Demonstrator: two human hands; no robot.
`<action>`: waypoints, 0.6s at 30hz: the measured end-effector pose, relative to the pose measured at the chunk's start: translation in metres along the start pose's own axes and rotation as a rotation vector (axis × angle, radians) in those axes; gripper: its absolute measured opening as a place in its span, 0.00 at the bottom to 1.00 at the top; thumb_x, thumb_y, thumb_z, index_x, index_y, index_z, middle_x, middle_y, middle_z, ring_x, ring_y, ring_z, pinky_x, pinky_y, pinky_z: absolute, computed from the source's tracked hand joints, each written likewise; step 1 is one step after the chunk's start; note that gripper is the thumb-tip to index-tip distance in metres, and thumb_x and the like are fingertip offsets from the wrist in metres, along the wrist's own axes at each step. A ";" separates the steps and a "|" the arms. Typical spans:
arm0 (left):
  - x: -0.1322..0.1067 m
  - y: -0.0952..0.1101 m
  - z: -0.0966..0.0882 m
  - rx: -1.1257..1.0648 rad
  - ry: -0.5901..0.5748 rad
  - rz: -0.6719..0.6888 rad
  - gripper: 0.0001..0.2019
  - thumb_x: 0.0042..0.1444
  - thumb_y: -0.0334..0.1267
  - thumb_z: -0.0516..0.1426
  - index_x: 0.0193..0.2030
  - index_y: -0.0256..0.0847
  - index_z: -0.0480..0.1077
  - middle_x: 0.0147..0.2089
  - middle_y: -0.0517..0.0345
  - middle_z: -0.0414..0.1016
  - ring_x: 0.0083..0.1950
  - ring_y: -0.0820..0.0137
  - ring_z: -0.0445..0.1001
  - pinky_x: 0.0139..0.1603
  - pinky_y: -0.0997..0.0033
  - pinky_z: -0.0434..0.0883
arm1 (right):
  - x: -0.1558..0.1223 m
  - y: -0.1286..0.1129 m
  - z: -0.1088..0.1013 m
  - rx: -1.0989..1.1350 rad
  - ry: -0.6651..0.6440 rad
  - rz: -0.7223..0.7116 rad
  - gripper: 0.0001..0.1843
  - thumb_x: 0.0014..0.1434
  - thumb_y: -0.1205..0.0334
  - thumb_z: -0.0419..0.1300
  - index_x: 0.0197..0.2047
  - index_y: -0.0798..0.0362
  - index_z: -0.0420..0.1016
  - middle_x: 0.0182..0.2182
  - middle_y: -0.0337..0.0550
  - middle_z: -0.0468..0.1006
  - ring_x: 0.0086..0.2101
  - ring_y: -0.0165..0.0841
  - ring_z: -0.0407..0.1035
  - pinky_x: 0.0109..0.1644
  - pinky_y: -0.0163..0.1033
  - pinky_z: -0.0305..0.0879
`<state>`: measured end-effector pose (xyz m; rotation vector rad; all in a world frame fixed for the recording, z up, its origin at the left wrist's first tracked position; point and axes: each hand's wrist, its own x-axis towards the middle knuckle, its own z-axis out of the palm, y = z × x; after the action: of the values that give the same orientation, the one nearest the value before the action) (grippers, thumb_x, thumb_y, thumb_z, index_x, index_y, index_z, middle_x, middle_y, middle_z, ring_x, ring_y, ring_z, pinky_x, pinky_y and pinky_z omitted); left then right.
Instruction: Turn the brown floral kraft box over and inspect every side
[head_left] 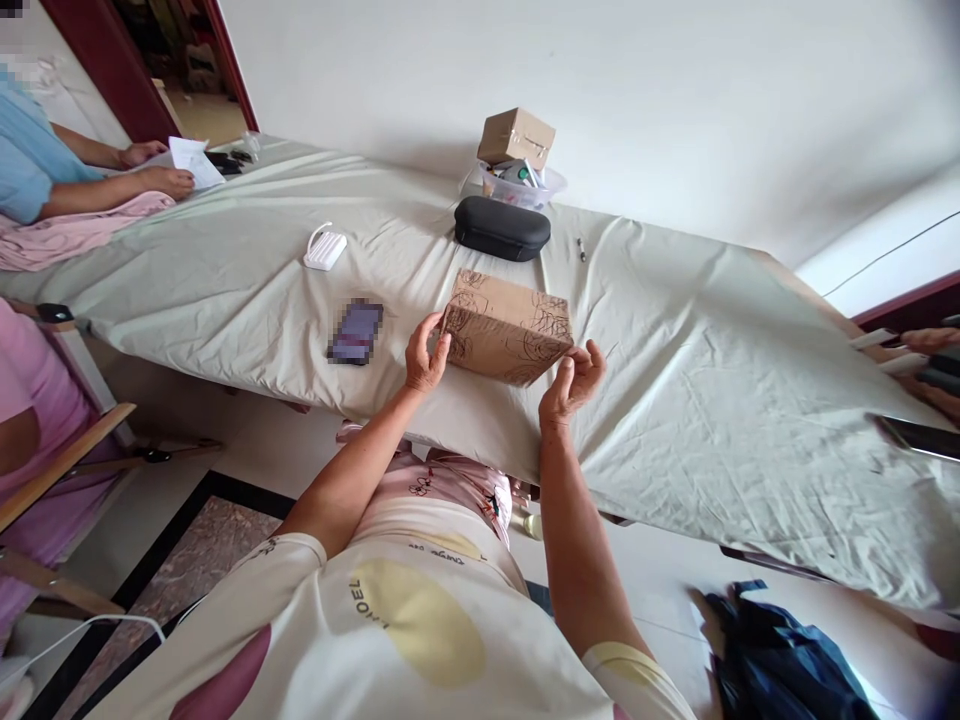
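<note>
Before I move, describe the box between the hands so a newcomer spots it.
Start at the cloth-covered table and look toward its near edge. The left hand and right hand flank a brown cardboard box there. Dark scribbled loops set it apart from the other cardboard box, back by the wall.

Worktop (pixel 697 350): widest open cloth is right of the cardboard box (pixel 502 340), toward the right end; a dark phone (pixel 919 437) sits there. Far side blocked: black case (pixel 502 230) just behind box, then plastic bin (pixel 556 185), then wall (pixel 660 120). Left hand (pixel 426 358) and right hand (pixel 571 385) occupy box ends. Left: blurred phone (pixel 356 333) by near edge, white device (pixel 325 250) farther back; passable gap between white device and case.
</note>
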<state>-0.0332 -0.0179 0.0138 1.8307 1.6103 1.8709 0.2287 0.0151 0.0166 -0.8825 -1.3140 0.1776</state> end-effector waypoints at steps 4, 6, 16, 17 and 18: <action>0.002 -0.009 0.006 0.015 -0.019 -0.041 0.32 0.74 0.62 0.44 0.71 0.41 0.64 0.65 0.40 0.77 0.63 0.57 0.79 0.64 0.56 0.76 | -0.002 0.002 0.005 -0.108 -0.079 0.030 0.25 0.72 0.44 0.52 0.63 0.50 0.71 0.49 0.51 0.76 0.48 0.43 0.75 0.54 0.53 0.75; 0.002 -0.017 0.012 0.055 -0.041 -0.101 0.32 0.73 0.60 0.48 0.74 0.43 0.60 0.67 0.40 0.76 0.64 0.56 0.78 0.64 0.55 0.76 | -0.005 0.006 0.008 -0.181 -0.174 0.062 0.23 0.71 0.45 0.54 0.59 0.51 0.72 0.46 0.50 0.78 0.44 0.41 0.75 0.50 0.50 0.76; -0.002 -0.030 0.026 0.290 -0.150 -0.218 0.32 0.68 0.52 0.60 0.69 0.30 0.64 0.64 0.26 0.75 0.69 0.45 0.74 0.70 0.41 0.70 | -0.014 0.020 0.013 -0.476 -0.460 0.109 0.19 0.59 0.51 0.63 0.50 0.52 0.76 0.39 0.51 0.82 0.42 0.46 0.75 0.51 0.57 0.74; -0.002 -0.029 0.025 0.277 -0.129 -0.190 0.33 0.68 0.55 0.59 0.70 0.31 0.63 0.65 0.27 0.74 0.69 0.46 0.74 0.71 0.43 0.70 | -0.013 0.017 0.013 -0.446 -0.438 0.104 0.21 0.60 0.52 0.63 0.54 0.52 0.75 0.40 0.51 0.82 0.42 0.45 0.76 0.51 0.56 0.74; -0.001 -0.027 0.024 0.260 -0.099 -0.150 0.35 0.69 0.57 0.58 0.72 0.33 0.62 0.66 0.28 0.74 0.70 0.47 0.74 0.71 0.45 0.71 | -0.012 0.014 0.013 -0.411 -0.405 0.092 0.24 0.62 0.51 0.62 0.58 0.52 0.73 0.40 0.50 0.82 0.42 0.44 0.76 0.51 0.54 0.74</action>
<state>-0.0305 0.0078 -0.0114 1.7999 1.9712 1.5466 0.2188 0.0233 -0.0016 -1.3037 -1.7231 0.1659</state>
